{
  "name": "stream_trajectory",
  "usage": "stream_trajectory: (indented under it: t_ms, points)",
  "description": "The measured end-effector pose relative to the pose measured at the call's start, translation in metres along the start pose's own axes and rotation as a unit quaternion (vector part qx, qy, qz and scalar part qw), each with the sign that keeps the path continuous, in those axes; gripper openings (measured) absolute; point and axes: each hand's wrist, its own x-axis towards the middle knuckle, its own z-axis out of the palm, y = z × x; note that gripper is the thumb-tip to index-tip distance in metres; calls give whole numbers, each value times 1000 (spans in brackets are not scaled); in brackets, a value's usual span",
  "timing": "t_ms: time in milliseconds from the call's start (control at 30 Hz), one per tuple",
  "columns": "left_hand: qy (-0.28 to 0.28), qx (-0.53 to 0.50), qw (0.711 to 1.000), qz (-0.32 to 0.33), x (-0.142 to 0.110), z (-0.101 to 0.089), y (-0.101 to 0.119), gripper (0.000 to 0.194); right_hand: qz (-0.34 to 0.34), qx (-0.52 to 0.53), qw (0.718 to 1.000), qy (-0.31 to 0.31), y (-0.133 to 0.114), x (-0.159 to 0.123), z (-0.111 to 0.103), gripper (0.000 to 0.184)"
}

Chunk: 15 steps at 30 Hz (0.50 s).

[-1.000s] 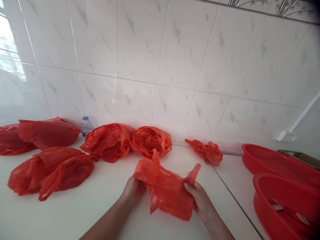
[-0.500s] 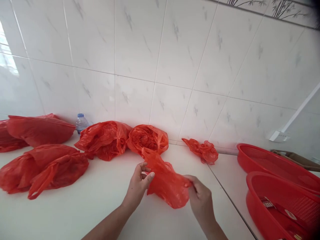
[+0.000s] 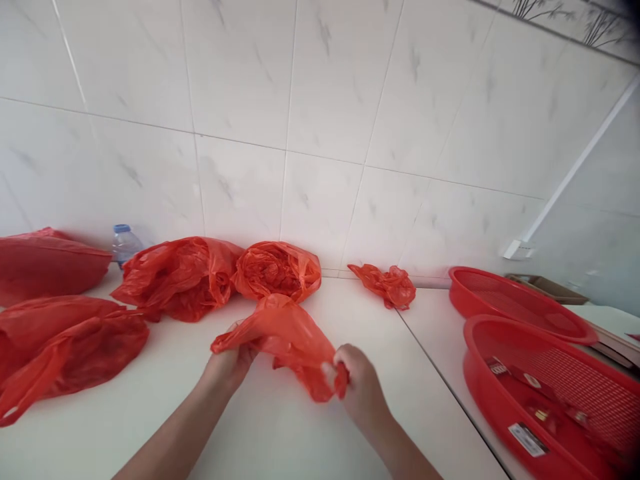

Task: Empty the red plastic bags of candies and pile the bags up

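Bare left hand [image 3: 231, 365] and right hand [image 3: 364, 388], uncovered wrists [image 3: 216, 385], slender bare forearms [image 3: 173, 430].

2 hands [image 3: 233, 363] on 1 red bag [image 3: 287, 333]

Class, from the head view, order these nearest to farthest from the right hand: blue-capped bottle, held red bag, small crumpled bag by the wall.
1. Held red bag: gripped by the right hand.
2. Small crumpled bag: ahead, by the wall.
3. Blue-capped bottle: far left, by the wall.
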Motion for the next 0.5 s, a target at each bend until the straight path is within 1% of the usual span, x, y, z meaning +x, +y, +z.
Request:
stream_trajectory:
  t_ms: [67,133,167,233,267,333,400,500]
  points:
    - [-43,-16,998,-33,-4,2,5,8,19,-54,995,82,24,8,-12,15]
    - [-90,-24,993,-77,-11,7,6,9,43,-87,984,146,47,16,-25,13]
    - [-113,-26,989,-96,-15,10,6,11,72,-67,979,176,57,18,-32,16]
    - [-151,-27,980,-128,-22,14,3,18,154,38,963,218,74,21,-43,23]
    - [-165,-26,976,-139,-24,16,2,20,196,103,949,225,81,21,-47,23]
    - [-181,-22,971,-156,-26,16,-1,22,257,208,920,209,93,20,-51,19]
    - [-177,-15,971,-162,-25,14,-4,17,282,272,904,173,101,18,-52,14]
    - [-148,0,976,-163,-23,11,-6,6,292,369,873,126,103,17,-52,16]
